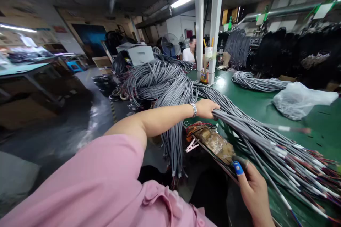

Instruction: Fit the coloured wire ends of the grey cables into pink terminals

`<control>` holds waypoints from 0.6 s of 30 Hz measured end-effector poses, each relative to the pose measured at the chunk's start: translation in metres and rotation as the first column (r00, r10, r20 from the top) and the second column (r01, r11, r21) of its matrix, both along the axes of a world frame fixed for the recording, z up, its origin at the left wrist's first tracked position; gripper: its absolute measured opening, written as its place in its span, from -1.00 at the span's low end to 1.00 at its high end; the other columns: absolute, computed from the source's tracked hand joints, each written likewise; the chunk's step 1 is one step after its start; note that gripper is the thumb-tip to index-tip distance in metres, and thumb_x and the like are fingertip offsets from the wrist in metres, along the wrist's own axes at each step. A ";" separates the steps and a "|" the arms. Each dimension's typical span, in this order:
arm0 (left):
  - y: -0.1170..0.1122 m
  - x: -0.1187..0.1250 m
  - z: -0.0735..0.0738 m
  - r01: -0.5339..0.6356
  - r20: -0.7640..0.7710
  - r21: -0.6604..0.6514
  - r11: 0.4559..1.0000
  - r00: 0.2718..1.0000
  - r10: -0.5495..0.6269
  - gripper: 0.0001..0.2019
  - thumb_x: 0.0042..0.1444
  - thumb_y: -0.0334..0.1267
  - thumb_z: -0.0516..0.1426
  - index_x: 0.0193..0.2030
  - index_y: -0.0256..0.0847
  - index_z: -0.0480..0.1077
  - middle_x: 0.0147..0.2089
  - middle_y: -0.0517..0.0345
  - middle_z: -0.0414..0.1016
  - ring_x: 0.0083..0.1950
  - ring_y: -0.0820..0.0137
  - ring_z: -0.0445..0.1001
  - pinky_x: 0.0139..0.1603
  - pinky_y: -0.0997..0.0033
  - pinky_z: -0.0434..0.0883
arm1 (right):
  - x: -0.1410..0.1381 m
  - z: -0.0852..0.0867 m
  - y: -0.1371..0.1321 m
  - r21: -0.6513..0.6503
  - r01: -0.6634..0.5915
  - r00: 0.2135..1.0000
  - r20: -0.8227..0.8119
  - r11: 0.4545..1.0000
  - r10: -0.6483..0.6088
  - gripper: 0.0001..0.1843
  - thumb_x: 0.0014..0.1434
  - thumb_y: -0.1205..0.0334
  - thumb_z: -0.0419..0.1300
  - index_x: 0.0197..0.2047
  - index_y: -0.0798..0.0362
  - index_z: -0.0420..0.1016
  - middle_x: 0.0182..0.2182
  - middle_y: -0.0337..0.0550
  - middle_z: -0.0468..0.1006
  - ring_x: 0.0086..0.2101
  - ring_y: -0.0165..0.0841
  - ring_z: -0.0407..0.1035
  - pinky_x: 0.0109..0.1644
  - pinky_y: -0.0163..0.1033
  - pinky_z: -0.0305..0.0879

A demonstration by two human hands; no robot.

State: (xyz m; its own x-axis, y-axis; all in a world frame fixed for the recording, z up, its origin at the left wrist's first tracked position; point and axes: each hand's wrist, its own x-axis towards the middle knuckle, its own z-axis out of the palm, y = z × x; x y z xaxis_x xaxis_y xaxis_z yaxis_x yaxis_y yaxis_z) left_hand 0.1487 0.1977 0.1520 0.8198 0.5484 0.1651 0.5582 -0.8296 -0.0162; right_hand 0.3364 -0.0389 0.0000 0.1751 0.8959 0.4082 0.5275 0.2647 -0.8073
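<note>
My left hand (206, 109), with a metal watch on its wrist, reaches across and grips a bunch of grey cables (234, 118). Their white-labelled ends with thin coloured wires fan out to the right over the green table. Low on the right is my right hand (253, 188), with blue wrap on the thumb and a dark cover on a finger. Its thumb and finger come together beside a box wrapped in brown tape (217, 143); whatever may be between them is hidden. Red and black wires and a pale clip (191, 145) are at the box's far end.
A large heap of grey cables (160, 81) hangs over the table's left side. On the green table (255, 101) lie a coiled cable bundle (258, 81) and a clear plastic bag (301, 101). White posts (213, 32) rise behind. Further back, a person (189, 53) is near a fan (170, 45).
</note>
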 end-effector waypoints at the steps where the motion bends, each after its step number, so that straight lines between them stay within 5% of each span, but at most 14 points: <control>1: 0.006 -0.003 0.006 -0.026 0.054 -0.013 1.000 0.998 0.026 -0.75 -0.04 -0.03 0.19 -0.37 -0.19 0.43 -0.44 0.10 0.49 -0.40 0.31 0.42 -0.45 0.34 0.18 | 0.000 0.000 0.000 -0.002 0.007 1.000 0.003 1.000 -0.007 -0.71 0.22 0.05 0.13 -0.04 -0.08 0.50 -0.16 -0.10 0.58 -0.20 -0.12 0.47 -0.11 -0.10 0.38; 3: 0.020 -0.009 0.018 -0.071 0.170 -0.055 0.996 0.982 0.079 -0.76 -0.03 -0.07 0.19 -0.33 -0.21 0.44 -0.44 0.15 0.48 -0.41 0.36 0.41 -0.44 0.39 0.22 | 0.000 -0.001 0.000 0.005 0.028 1.000 0.003 1.000 -0.028 -0.71 0.21 0.04 0.14 -0.05 -0.08 0.51 -0.15 -0.12 0.59 -0.18 -0.11 0.48 -0.08 -0.10 0.38; 5: 0.036 -0.017 0.031 -0.075 0.512 -0.258 0.963 0.835 0.202 -0.75 -0.14 -0.15 0.28 -0.36 -0.25 0.43 -0.47 0.19 0.45 -0.46 0.42 0.38 -0.43 0.43 0.26 | 0.000 -0.001 0.001 0.013 0.038 0.999 -0.002 0.999 -0.038 -0.71 0.20 0.04 0.14 -0.06 -0.09 0.52 -0.16 -0.13 0.60 -0.18 -0.11 0.49 -0.09 -0.10 0.39; 8: 0.057 -0.030 0.048 0.000 0.820 -0.486 0.874 0.347 0.456 -0.72 -0.17 -0.20 0.31 -0.36 -0.27 0.37 -0.59 0.29 0.35 -0.60 0.53 0.29 -0.49 0.47 0.29 | 0.001 -0.001 0.001 0.007 0.026 1.000 0.008 1.000 -0.026 -0.72 0.20 0.06 0.14 -0.06 -0.09 0.51 -0.17 -0.14 0.60 -0.18 -0.10 0.48 -0.10 -0.09 0.39; 10: 0.063 -0.037 0.056 0.111 0.841 -0.538 0.836 0.136 0.523 -0.70 -0.19 -0.25 0.33 -0.36 -0.25 0.33 -0.62 0.31 0.34 -0.60 0.53 0.32 -0.47 0.47 0.34 | 0.001 -0.002 0.001 0.001 0.022 1.000 0.017 1.000 -0.022 -0.72 0.21 0.06 0.14 -0.03 -0.10 0.50 -0.15 -0.14 0.59 -0.15 -0.09 0.47 -0.08 -0.08 0.38; 18: 0.058 -0.062 0.075 0.264 0.859 -0.483 0.835 -0.042 0.511 -0.68 -0.23 -0.27 0.37 -0.39 -0.26 0.33 -0.59 0.26 0.39 -0.58 0.47 0.41 -0.43 0.39 0.44 | 0.003 -0.001 0.003 0.031 0.062 0.998 0.009 0.998 -0.062 -0.72 0.18 0.06 0.16 -0.07 -0.10 0.54 -0.25 -0.15 0.61 -0.25 -0.11 0.49 -0.16 -0.09 0.40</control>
State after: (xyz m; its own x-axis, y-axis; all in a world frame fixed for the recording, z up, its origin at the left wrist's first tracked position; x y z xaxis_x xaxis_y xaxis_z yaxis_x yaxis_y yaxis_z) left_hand 0.0872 0.2557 0.2275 -0.0486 0.9104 0.4109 -0.2269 -0.4107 0.8831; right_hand 0.3391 -0.0363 -0.0007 0.2256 0.8706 0.4372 0.5516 0.2557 -0.7939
